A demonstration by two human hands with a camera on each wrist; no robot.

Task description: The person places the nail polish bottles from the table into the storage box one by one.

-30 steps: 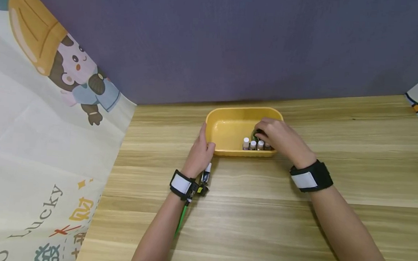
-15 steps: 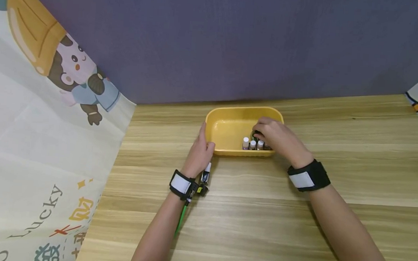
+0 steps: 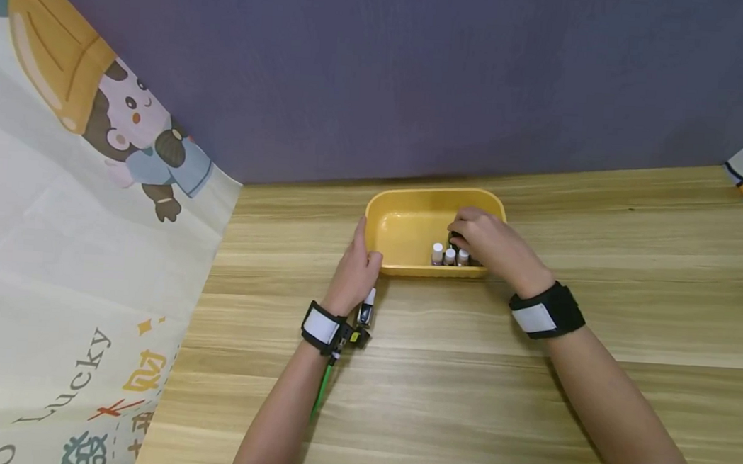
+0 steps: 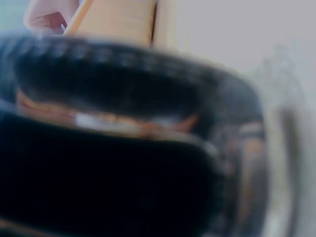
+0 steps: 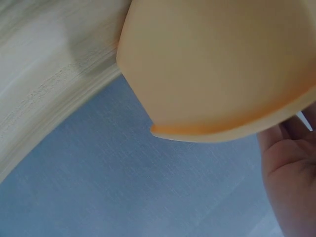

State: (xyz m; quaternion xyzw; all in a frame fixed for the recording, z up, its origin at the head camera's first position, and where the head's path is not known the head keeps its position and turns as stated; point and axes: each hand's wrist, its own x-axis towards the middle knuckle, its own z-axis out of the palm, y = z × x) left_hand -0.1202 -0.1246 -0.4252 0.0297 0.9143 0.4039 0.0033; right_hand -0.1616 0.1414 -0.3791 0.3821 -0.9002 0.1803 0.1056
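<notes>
A yellow plastic basket (image 3: 402, 251) stands on the wooden table, close to the blue-grey backdrop. At its left end my left hand (image 3: 351, 277) grips the rim, thumb at the front corner and fingers along the outer side. My right hand (image 3: 488, 245) reaches over the right end and pinches a small dark object (image 3: 454, 240), mostly hidden by the fingers. In front of it, 3 small bottles (image 3: 449, 257) with white caps stand upright along the near wall. What lies beneath the right palm is hidden.
A dark bottle (image 3: 366, 310) with a white cap is on the table beside my left wrist. A blurred dark glossy thing (image 4: 108, 182) fills most of the left wrist view. The blue-grey backdrop (image 3: 457, 88) rises behind the basket, and a printed cloth (image 3: 58, 241) hangs at left.
My right hand has shifted slightly to the left inside the basket, and the object at its fingertips, greenish before, looks darker now. My left hand has kept its place on the rim.
</notes>
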